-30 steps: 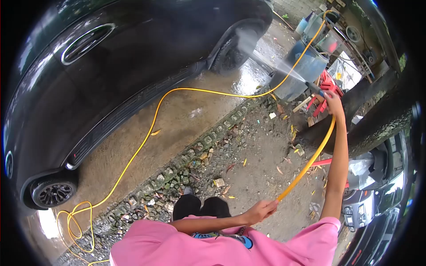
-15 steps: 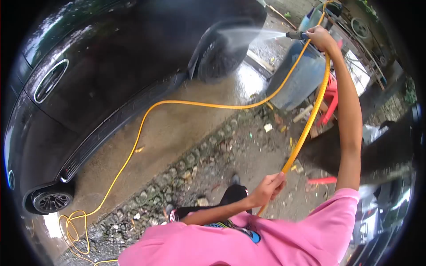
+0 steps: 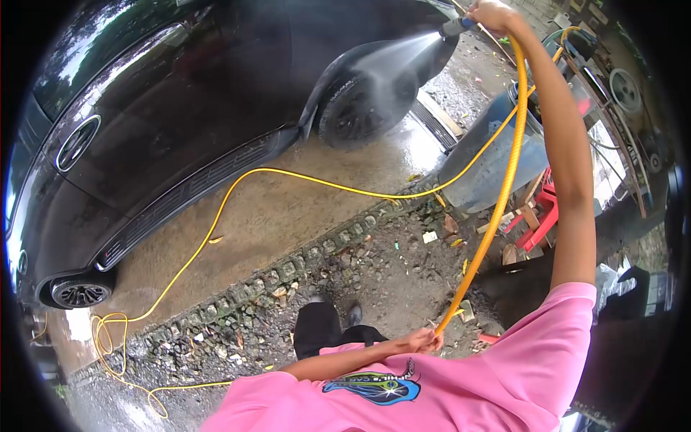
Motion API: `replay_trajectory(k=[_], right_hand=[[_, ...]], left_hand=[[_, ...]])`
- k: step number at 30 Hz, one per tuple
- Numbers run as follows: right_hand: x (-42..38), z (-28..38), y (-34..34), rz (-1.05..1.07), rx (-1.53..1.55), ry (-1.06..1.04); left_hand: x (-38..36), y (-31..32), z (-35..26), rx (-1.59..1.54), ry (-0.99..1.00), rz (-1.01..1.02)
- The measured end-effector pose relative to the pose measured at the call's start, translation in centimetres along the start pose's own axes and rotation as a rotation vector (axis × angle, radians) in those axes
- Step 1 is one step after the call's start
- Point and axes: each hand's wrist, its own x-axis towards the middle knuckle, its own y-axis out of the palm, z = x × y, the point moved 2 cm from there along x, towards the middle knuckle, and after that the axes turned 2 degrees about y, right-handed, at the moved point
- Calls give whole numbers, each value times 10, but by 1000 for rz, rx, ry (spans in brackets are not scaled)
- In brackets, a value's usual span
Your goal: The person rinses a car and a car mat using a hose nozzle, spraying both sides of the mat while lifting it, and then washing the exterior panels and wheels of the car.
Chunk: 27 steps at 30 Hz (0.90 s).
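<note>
While the nozzle (image 3: 455, 27) is gripped in the closed right hand (image 3: 493, 14) at 1 o'clock, spray is now thrown onto the wheel (image 3: 353, 108) of the car (image 3: 180, 108); a second ago it crossed by the barrel (image 3: 489, 165). Aim has been raised. The hose (image 3: 497, 209) is pinched in the closed left hand (image 3: 417, 340) at 5 o'clock.

A wet concrete driveway (image 3: 302, 209) lay under daylight, edged by a mossy cobblestone border (image 3: 288, 270); gravelly, leaf-strewn dirt (image 3: 403, 266) spread nearer, with cluttered wooden shelving (image 3: 619, 93) far right.
</note>
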Motion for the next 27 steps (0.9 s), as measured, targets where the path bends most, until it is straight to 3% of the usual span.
replay_trajectory(k=[2,4,7,9,11,12,13,14,15,16,18,20,22,23,25,26,27], right_hand=[[18,-1,7,-13,-70,3],[31,-8,14,-26,-138,20],[36,-7,26,-37,63,-542],[35,-10,29,-99,17,-472],[12,-2,13,-136,255,-21],[21,-6,20,-131,259,-17],[33,-12,34,22,288,-124],[36,-20,49,182,314,-225],[34,-34,64,194,311,-211],[34,-45,77,142,267,-156],[40,-71,99,76,230,-103],[45,-127,134,93,203,218],[77,-208,218,116,-633,-349],[76,-228,243,112,-632,-357],[80,-260,277,307,-416,-103],[76,-260,275,298,-404,-109],[58,-256,264,309,170,162]], left_hand=[[12,-8,-20,79,-14,-127],[20,-28,-25,126,-21,-118],[30,-55,-21,151,-62,-24],[37,-61,-24,310,-30,22],[40,-63,-28,313,20,30],[42,-64,-28,314,72,38],[43,-65,-31,305,64,39],[44,-64,-34,368,-51,84],[49,-64,-38,436,-164,135],[55,-68,-44,509,-256,220],[60,-77,-36,478,-196,161],[70,-92,-29,440,-131,99],[82,-104,-14,237,-232,127],[91,-112,-2,237,-226,119],[105,-142,35,130,-261,-29],[106,-174,91,138,-443,-180],[124,-149,47,206,-405,-158]])
